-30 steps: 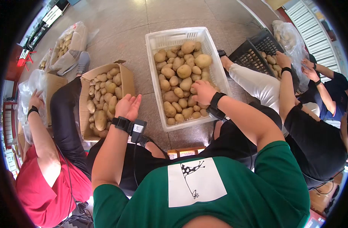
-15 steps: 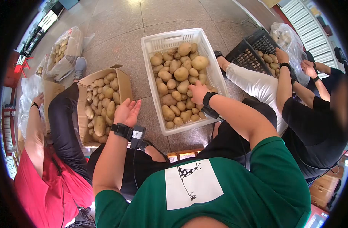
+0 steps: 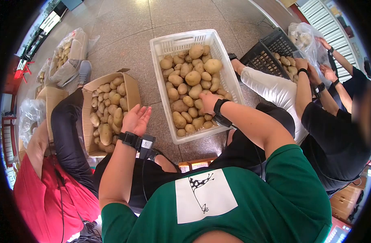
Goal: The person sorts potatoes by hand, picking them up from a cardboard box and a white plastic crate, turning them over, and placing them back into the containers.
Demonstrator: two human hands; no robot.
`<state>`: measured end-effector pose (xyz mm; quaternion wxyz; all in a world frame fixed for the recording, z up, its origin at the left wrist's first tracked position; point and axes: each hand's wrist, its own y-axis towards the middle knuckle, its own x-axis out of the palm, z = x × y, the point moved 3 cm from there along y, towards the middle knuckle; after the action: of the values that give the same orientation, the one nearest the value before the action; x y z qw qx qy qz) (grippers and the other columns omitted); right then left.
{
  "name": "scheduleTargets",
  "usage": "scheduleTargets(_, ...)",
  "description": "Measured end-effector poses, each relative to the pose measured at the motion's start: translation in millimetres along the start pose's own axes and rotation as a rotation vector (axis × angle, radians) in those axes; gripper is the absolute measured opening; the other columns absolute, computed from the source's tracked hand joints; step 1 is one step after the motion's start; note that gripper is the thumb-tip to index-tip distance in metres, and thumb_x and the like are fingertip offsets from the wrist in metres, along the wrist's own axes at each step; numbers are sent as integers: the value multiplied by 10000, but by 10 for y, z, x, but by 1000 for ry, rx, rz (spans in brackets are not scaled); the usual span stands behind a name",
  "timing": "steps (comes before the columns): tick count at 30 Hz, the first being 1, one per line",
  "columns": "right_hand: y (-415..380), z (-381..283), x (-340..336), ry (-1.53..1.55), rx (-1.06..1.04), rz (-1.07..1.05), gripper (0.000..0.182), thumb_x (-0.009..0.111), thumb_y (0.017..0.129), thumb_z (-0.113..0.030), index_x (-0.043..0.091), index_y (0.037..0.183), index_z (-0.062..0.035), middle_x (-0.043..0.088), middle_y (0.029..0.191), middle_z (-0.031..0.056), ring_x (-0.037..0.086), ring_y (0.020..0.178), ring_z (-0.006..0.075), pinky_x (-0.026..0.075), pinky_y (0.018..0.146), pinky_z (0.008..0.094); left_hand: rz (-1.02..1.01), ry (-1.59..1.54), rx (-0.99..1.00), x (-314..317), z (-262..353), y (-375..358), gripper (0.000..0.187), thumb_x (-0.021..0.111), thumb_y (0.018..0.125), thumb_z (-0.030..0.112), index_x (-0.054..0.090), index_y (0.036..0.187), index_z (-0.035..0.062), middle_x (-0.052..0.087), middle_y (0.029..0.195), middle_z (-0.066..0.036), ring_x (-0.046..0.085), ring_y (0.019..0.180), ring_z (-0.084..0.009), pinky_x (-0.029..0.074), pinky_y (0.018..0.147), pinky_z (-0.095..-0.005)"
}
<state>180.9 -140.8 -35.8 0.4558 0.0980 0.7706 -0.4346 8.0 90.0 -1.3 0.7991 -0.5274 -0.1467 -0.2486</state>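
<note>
My right hand reaches into the white plastic crate, its fingers curled round a potato amid the pile. Part of its grip is hidden by the back of the hand. Potatoes of mixed sizes fill the crate, a large round one lying on top near the middle. My left hand is held palm up with fingers spread, and nothing lies in it. It hovers beside the right wall of a cardboard box full of longish potatoes.
On the left sits a person in a red shirt, by a plastic bag. Another bag of potatoes stands farther back. To the right, people's hands work over a black crate and a clear bag.
My right hand has shifted slightly left and down among the potatoes. My left hand is almost unmoved. The neighbours' arms have moved at both sides.
</note>
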Motion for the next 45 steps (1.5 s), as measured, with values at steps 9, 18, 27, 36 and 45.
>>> scheduleTargets(9, -71, -130, 46, -22, -56, -116, 582, 667, 650, -234, 413, 1135, -36, 522, 1002, 215, 518, 961, 331, 440, 796, 378, -28, 58, 11, 4, -24, -19, 333, 475, 855, 92, 297, 1080, -78, 389, 1020, -153, 479, 950, -289, 461, 838, -331)
scheduleTargets(18, -131, -214, -6, -11, -127, -91, 537, 659, 644, -208, 421, 1075, 6, 557, 944, 215, 529, 936, 340, 445, 780, 377, -25, 56, -17, 19, -56, -7, 310, 484, 853, 93, 314, 1092, -8, 413, 970, -134, 493, 898, -288, 481, 802, -337)
scheduleTargets(27, -147, -270, 18, 54, -166, -81, 542, 643, 666, -269, 417, 1020, 72, 565, 931, 243, 547, 914, 348, 454, 772, 372, -60, 118, -11, 19, -110, -10, 286, 486, 850, 96, 344, 1061, -35, 407, 1021, -152, 479, 930, -277, 468, 817, -335)
scheduleTargets(36, -351, -693, -351, 624, -178, -133, 489, 627, 716, -221, 406, 1089, 3, 560, 794, 112, 532, 573, 127, 453, 502, 256, -37, 153, -94, 108, -278, -39, 288, 491, 854, 144, 367, 1067, -4, 413, 1056, -133, 467, 973, -291, 445, 834, -387)
scheduleTargets(45, -529, -978, -450, 806, -260, -124, 430, 613, 761, -222, 397, 1072, -19, 536, 811, 79, 515, 616, 101, 439, 515, 242, -166, 332, -229, 261, -356, -216, 250, 493, 858, 208, 429, 1042, 52, 417, 1031, -91, 466, 959, -266, 410, 841, -441)
